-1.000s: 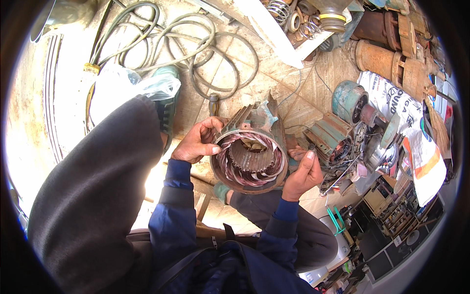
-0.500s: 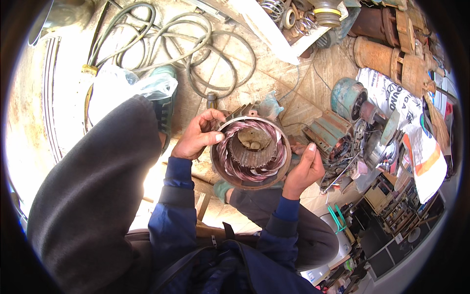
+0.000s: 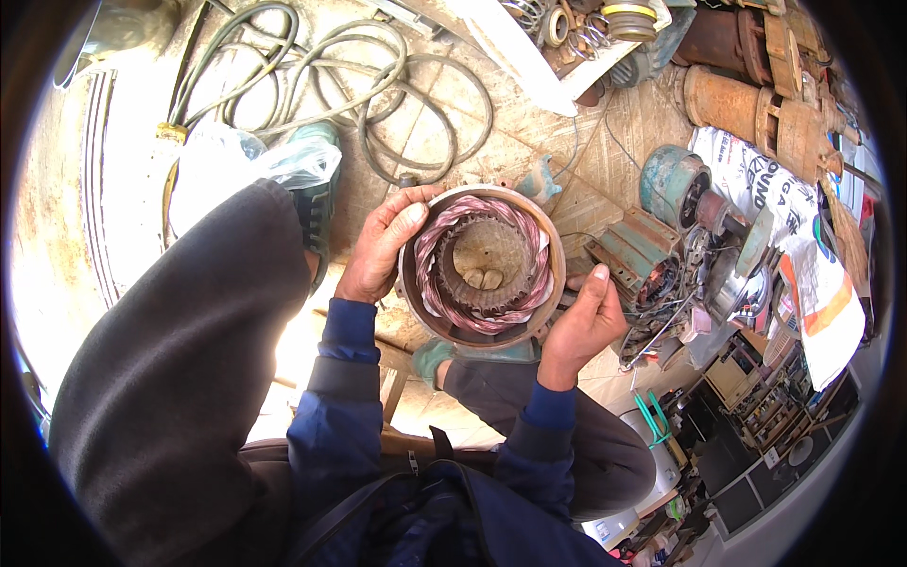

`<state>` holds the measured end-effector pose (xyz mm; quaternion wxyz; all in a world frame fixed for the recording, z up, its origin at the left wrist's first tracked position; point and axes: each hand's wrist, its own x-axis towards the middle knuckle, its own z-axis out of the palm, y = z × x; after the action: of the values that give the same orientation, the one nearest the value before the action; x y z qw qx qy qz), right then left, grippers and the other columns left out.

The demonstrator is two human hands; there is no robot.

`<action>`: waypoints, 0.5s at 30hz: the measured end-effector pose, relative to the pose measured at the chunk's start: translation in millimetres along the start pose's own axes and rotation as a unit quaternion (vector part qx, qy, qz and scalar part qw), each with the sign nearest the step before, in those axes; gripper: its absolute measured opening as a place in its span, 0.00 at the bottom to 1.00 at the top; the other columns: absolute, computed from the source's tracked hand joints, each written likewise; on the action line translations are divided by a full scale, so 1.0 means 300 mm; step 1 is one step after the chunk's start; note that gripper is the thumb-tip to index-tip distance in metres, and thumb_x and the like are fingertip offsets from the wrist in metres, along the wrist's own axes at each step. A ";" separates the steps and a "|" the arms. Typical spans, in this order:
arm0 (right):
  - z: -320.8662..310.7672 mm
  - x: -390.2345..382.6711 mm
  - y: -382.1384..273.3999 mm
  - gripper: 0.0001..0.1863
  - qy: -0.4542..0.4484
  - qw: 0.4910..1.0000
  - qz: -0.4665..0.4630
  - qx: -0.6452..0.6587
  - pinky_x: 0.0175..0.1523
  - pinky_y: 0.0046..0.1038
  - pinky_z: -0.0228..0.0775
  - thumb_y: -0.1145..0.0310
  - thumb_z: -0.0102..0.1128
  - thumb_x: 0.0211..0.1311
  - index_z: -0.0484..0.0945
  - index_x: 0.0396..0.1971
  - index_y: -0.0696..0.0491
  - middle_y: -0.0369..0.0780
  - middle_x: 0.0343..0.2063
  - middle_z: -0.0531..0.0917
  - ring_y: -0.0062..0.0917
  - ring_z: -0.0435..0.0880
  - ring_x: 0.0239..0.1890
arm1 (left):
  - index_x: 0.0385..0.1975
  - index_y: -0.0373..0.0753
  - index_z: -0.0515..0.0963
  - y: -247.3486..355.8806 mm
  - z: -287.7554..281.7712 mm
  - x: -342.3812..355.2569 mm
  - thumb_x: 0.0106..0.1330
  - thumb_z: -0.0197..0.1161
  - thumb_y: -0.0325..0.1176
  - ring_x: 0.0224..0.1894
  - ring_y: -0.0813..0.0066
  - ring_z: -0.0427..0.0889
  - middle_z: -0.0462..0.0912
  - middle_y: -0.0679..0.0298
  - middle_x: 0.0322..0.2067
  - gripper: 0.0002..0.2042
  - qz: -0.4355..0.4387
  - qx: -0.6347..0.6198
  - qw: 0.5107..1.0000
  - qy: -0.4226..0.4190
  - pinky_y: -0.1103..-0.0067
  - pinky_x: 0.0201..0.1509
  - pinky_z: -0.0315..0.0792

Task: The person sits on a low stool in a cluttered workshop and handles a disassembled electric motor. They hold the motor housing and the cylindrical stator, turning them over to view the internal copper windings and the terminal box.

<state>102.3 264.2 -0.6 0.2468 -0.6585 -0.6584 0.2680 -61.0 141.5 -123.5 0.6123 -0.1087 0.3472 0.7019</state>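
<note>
A round motor stator housing point(image 3: 556, 260) is in front of me, its open end turned up toward me. Inside the rim runs a ring of reddish-pink copper windings point(image 3: 433, 253) around a slotted core, and the floor shows through the bore. My left hand point(image 3: 383, 246) grips the housing's left side, thumb up near the rim and fingers partly hidden behind it. Close by the right side, my right hand point(image 3: 588, 326) is closed with thumb and fingers pressed together. What lies between those fingers is hidden.
A coiled cable point(image 3: 425, 118) lies on the floor ahead. To the right are a finned motor housing point(image 3: 638, 248), a teal motor part point(image 3: 671, 184), a white printed sack point(image 3: 746, 170) and rusty cylindrical housings point(image 3: 727, 102). A tray of springs and rings point(image 3: 590, 66) stands at the far right.
The stator housing has tipped so its opening faces me more squarely, showing more of the bore. My left hand has shifted up along its rim; my right hand has barely moved.
</note>
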 end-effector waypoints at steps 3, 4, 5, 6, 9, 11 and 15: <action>0.011 -0.006 -0.029 0.21 0.005 1.000 0.010 -0.017 0.33 0.23 0.61 0.63 0.53 0.79 0.79 0.26 0.62 0.33 0.19 0.77 0.14 0.69 0.26 | 0.67 0.28 0.69 0.005 0.010 0.000 0.78 0.58 0.41 0.58 0.74 0.80 0.80 0.57 0.59 0.26 0.013 -0.010 1.000 -0.001 0.77 0.66 0.73; 0.013 -0.008 -0.037 0.21 0.002 1.000 0.011 -0.017 0.32 0.24 0.60 0.63 0.53 0.79 0.78 0.26 0.62 0.32 0.19 0.76 0.14 0.68 0.25 | 0.68 0.28 0.69 0.004 0.009 0.000 0.79 0.57 0.41 0.59 0.74 0.79 0.80 0.56 0.60 0.26 0.016 -0.015 1.000 0.002 0.77 0.66 0.73; 0.015 -0.010 -0.045 0.21 0.000 1.000 0.013 -0.016 0.31 0.24 0.60 0.63 0.53 0.79 0.78 0.26 0.62 0.32 0.19 0.75 0.14 0.68 0.25 | 0.69 0.28 0.68 0.005 0.008 -0.001 0.79 0.56 0.41 0.60 0.73 0.79 0.79 0.56 0.61 0.26 0.020 -0.020 1.000 0.005 0.76 0.67 0.72; 0.019 -0.011 -0.052 0.22 0.001 1.000 0.014 -0.017 0.31 0.23 0.58 0.62 0.53 0.79 0.77 0.25 0.62 0.31 0.19 0.75 0.14 0.67 0.26 | 0.70 0.28 0.66 0.008 0.007 -0.001 0.80 0.53 0.42 0.64 0.71 0.77 0.77 0.55 0.63 0.27 0.029 -0.010 0.999 -0.012 0.75 0.70 0.69; 0.028 -0.014 -0.063 0.23 0.005 1.000 0.018 -0.012 0.31 0.23 0.55 0.62 0.53 0.79 0.74 0.23 0.60 0.29 0.20 0.72 0.13 0.65 0.26 | 0.70 0.27 0.66 0.007 0.014 0.006 0.80 0.53 0.44 0.66 0.69 0.75 0.75 0.54 0.65 0.28 0.044 -0.022 0.999 -0.013 0.74 0.72 0.67; 0.029 -0.020 -0.061 0.22 0.006 1.000 0.022 -0.001 0.31 0.22 0.53 0.63 0.52 0.80 0.72 0.23 0.59 0.28 0.20 0.69 0.12 0.62 0.26 | 0.70 0.27 0.65 0.009 0.017 0.011 0.80 0.52 0.45 0.67 0.69 0.74 0.75 0.54 0.66 0.29 0.057 -0.002 0.998 -0.020 0.73 0.73 0.66; 0.026 -0.024 -0.056 0.21 -0.001 1.000 0.027 -0.004 0.31 0.22 0.52 0.64 0.52 0.79 0.68 0.22 0.58 0.26 0.21 0.65 0.12 0.59 0.27 | 0.71 0.28 0.65 0.019 0.036 0.012 0.79 0.53 0.50 0.69 0.66 0.71 0.73 0.54 0.67 0.32 0.069 0.032 0.997 -0.015 0.71 0.75 0.62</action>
<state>84.8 257.1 5.3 0.2363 -0.6769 -0.6415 0.2729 -64.1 150.8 -115.7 0.5707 -0.0541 0.3665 0.7329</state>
